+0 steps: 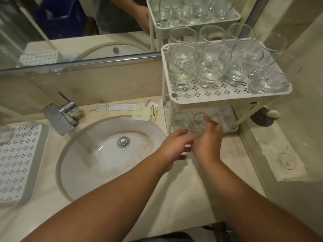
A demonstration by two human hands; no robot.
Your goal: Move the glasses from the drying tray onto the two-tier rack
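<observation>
**Reaching into the lower tier of the rack**

Reaching forward with both hands to the bottom shelf of the white two-tier rack (227,100), at the right end of the worktop (183,189) beside the sink (108,154).

Right hand (208,138): curled round a clear glass (198,122) standing on the lower tier, thumb up at its rim, fingers (216,127) wrapped behind it. Firm hold, as far as visible.

Left hand (173,149): loosely spread, holding nothing. Index finger stretched toward the base of a second glass (180,122), just left of the first; touching or just short, cannot tell.

Upper tier: packed with upright clear tumblers (209,70) in rows, some stacked or overlapping in view; exact count unclear.

Drying tray (19,165): perforated, white, at far left of the worktop, well apart from the rack. Only a blurred clear object at its far corner; too indistinct to name.

Elsewhere: chrome tap (61,116) behind the sink; paper sachets (143,112) lying between tap and rack; small pale soap (272,114) on a dark dish right of the rack. Mirror (70,23) above, reflecting rack and glasses.
</observation>
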